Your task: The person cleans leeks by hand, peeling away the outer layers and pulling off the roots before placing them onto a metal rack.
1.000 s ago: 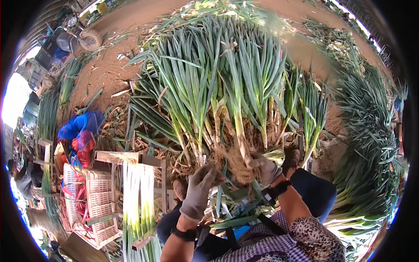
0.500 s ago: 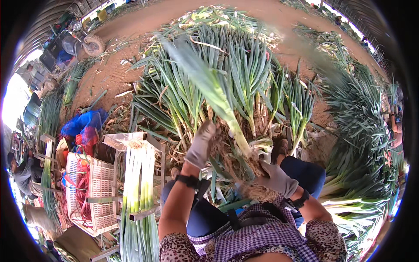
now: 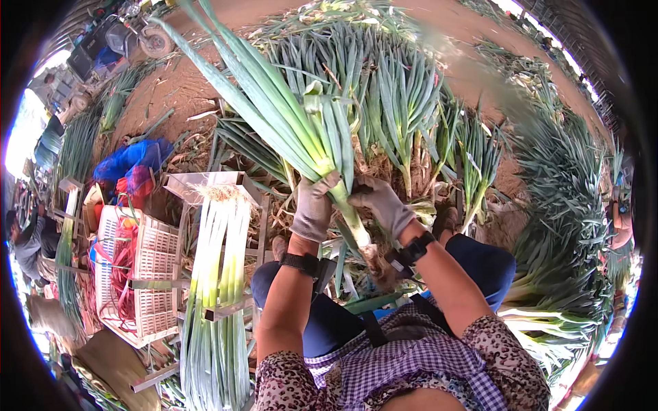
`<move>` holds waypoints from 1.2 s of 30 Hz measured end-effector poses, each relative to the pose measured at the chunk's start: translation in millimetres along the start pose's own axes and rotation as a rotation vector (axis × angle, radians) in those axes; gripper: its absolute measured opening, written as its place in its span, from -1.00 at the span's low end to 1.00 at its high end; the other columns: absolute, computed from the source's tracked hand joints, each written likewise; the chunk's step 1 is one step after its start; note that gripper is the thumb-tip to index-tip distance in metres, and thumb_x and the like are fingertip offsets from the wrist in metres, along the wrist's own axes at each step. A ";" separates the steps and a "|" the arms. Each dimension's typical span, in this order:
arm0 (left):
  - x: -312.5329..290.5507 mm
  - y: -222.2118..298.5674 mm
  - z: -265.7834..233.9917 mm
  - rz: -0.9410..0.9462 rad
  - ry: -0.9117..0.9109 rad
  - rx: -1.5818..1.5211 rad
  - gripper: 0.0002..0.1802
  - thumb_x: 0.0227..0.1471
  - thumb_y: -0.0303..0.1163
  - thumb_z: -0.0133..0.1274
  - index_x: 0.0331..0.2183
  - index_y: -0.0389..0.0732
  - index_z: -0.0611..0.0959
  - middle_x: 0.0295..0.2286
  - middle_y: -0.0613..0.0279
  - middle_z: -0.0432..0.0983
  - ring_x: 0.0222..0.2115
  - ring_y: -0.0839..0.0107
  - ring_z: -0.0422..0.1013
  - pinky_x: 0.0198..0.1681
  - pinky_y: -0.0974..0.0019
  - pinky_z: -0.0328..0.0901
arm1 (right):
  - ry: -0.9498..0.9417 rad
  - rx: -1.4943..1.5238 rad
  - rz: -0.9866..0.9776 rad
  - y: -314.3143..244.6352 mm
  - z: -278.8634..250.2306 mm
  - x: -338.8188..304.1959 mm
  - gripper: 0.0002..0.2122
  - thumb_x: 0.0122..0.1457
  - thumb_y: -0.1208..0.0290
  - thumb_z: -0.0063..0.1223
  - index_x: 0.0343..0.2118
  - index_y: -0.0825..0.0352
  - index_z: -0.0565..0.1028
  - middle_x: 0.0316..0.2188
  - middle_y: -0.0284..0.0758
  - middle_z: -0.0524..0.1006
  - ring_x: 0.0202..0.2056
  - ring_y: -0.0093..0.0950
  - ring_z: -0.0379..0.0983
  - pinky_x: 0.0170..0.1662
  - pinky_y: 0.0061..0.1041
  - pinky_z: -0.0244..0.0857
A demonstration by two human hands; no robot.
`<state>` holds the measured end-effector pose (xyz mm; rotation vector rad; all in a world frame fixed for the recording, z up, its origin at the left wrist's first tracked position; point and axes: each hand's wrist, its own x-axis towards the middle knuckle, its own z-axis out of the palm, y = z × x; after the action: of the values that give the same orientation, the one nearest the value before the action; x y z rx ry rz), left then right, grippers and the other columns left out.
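Note:
My left hand [image 3: 317, 209], in a grey-white work glove, is wrapped round a leek [image 3: 353, 220] where its pale stalk turns into leaves. The long green leaves fan up and away to the far left, and the muddy root end points down toward my lap. Pressed against the same stalk from the right is my gloved right hand [image 3: 385, 205], fingers closed at an outer leaf; the exact pinch is partly hidden. Several trimmed white leeks [image 3: 219, 253] lie bundled across a metal rack [image 3: 205, 181] to my left.
Beyond my hands stands a dense heap of untrimmed leeks [image 3: 391, 96]. A plastic crate [image 3: 154, 288] holding red ties sits left of the rack, near a blue net bag [image 3: 133, 161]. More leeks [image 3: 565, 198] are piled along the right. Another person [image 3: 34, 240] sits at far left.
My left hand has come onto the leek, gripping its stalk. My right hand has moved up from the root end to the stalk, and the leek's top has swung left.

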<state>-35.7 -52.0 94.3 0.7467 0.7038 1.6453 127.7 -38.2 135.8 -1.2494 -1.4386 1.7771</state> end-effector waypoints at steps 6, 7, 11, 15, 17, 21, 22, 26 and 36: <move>0.5 21.0 -12.4 0.030 0.101 -0.070 -0.71 0.04 -0.51 -0.02 -0.13 -0.33 0.48 -0.28 0.21 0.49 -0.28 0.41 0.43 -0.18 0.32 0.33 | -0.091 0.191 -0.161 42.6 30.2 19.8 -0.67 -0.06 0.66 0.19 -0.20 0.39 0.38 -0.34 -0.40 0.42 -0.28 -0.59 0.36 -0.11 -0.59 0.28; -2.5 22.6 -14.0 0.038 0.102 -0.053 -0.72 0.06 -0.50 -0.02 -0.14 -0.33 0.48 -0.29 0.21 0.50 -0.30 0.42 0.44 -0.21 0.33 0.34 | -0.091 0.192 -0.157 45.2 34.9 20.1 -0.67 -0.06 0.66 0.19 -0.20 0.39 0.38 -0.34 -0.40 0.42 -0.28 -0.59 0.36 -0.11 -0.59 0.28; -4.2 18.7 -30.7 0.045 0.085 0.021 -0.76 0.13 -0.43 -0.09 -0.17 -0.34 0.49 -0.35 0.19 0.51 -0.42 0.42 0.45 -0.34 0.37 0.37 | -0.017 0.079 -0.233 51.1 46.4 9.5 -0.69 -0.06 0.66 0.18 -0.20 0.40 0.40 -0.34 -0.40 0.43 -0.28 -0.60 0.35 -0.15 -0.61 0.27; -3.8 5.6 -54.0 0.050 0.035 0.039 -0.74 0.19 -0.36 -0.15 -0.20 -0.34 0.50 -0.36 0.20 0.51 -0.45 0.43 0.45 -0.36 0.36 0.38 | -0.008 0.158 -0.154 45.7 42.3 1.0 -0.65 -0.05 0.63 0.20 -0.16 0.43 0.39 -0.32 -0.35 0.47 -0.27 -0.62 0.37 -0.15 -0.60 0.29; -4.0 2.6 -45.0 0.062 -0.026 0.120 -0.68 0.21 -0.30 -0.18 -0.17 -0.35 0.50 -0.32 0.18 0.51 -0.38 0.41 0.46 -0.28 0.35 0.37 | 0.053 0.180 -0.248 37.1 39.5 7.6 -0.61 -0.08 0.60 0.23 -0.15 0.47 0.38 -0.30 -0.31 0.48 -0.27 -0.61 0.39 -0.13 -0.59 0.31; -11.1 19.1 -22.5 0.035 -0.087 0.100 -0.63 0.19 -0.26 -0.12 -0.10 -0.36 0.47 -0.25 0.14 0.50 -0.27 0.35 0.46 -0.18 0.29 0.37 | -0.107 0.047 -0.232 4.4 43.1 16.8 -0.56 -0.13 0.57 0.26 -0.12 0.41 0.38 -0.29 -0.37 0.48 -0.26 -0.57 0.39 -0.12 -0.56 0.30; -12.9 18.7 -19.3 0.039 -0.089 0.099 -0.63 0.19 -0.26 -0.12 -0.10 -0.36 0.47 -0.25 0.14 0.50 -0.27 0.35 0.46 -0.18 0.29 0.37 | -0.107 0.044 -0.235 6.7 41.6 18.2 -0.56 -0.13 0.57 0.26 -0.12 0.41 0.38 -0.29 -0.37 0.48 -0.26 -0.57 0.39 -0.12 -0.56 0.30; -17.5 25.3 1.8 -0.023 0.038 -0.168 -0.63 0.14 -0.30 -0.04 -0.09 -0.37 0.46 -0.25 0.12 0.50 -0.29 0.33 0.47 -0.18 0.31 0.39 | -0.051 0.062 -0.235 15.8 47.1 15.2 -0.55 -0.14 0.59 0.23 -0.10 0.41 0.40 -0.29 -0.38 0.50 -0.29 -0.57 0.41 -0.15 -0.56 0.31; 4.2 14.5 -26.5 0.026 0.186 -0.039 -0.70 0.15 -0.33 -0.04 -0.12 -0.29 0.49 -0.38 0.21 0.51 -0.46 0.42 0.46 -0.41 0.33 0.41 | 0.047 -0.170 0.280 85.1 9.8 -75.1 -0.69 0.00 0.27 0.21 -0.27 0.38 0.50 -0.49 -0.40 0.46 -0.53 -0.59 0.35 -0.41 -0.63 0.27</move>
<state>-65.9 -52.1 89.7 0.5819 0.7930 1.7632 163.7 -130.7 79.8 -1.6391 -1.4710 1.8166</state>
